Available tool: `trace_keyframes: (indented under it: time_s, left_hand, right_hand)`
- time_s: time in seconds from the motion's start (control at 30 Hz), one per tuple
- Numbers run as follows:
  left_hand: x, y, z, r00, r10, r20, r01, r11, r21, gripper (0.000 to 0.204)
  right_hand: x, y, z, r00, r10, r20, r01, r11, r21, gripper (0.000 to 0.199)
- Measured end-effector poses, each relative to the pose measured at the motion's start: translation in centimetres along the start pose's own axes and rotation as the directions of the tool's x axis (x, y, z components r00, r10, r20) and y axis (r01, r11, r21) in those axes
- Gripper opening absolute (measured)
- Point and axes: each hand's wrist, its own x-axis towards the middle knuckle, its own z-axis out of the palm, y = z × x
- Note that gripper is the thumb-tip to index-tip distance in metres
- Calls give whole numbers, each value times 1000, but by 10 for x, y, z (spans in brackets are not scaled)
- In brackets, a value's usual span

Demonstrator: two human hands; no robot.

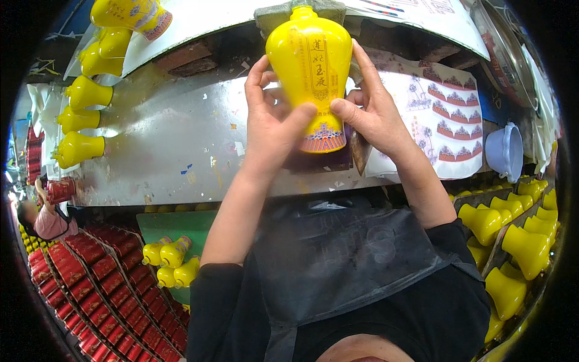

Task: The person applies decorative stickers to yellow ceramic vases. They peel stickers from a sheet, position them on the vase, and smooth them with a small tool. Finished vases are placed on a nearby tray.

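A glossy yellow ceramic bottle (295,60) is held between my two hands over the worktable, its neck pointing away from me and its base toward me. It carries a printed panel on its front and a blue, pink and orange patterned band around the foot. My left hand (271,130) wraps the left side, thumb against the lower front. On the other side my right hand (377,117) grips with fingers along the edge, its thumb also pressing the lower front. A grey cloth pad (265,17) lies behind the bottle's neck, and the far fingers are partly hidden.
Several plain yellow bottles (81,149) line the table's left side, near a decorated one (129,15). Decal sheets (410,136) lie at right beside a pale blue bucket (504,151). Racks of yellow bottles (506,289) and red items (90,271) flank me; another person (53,223) is far left.
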Motion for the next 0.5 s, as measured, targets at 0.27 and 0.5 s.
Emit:
trace_keyframes:
  time_s: [0.27,0.5]
  left_hand:
    - [0,-7,-5,1000,7,2,-7,1000,-25,94]
    - [1,-9,0,999,35,-17,-35,999,-38,93]
  right_hand:
    - [0,3,-3,999,25,23,-26,999,26,98]
    - [2,2,1,998,69,-14,-68,998,11,97]
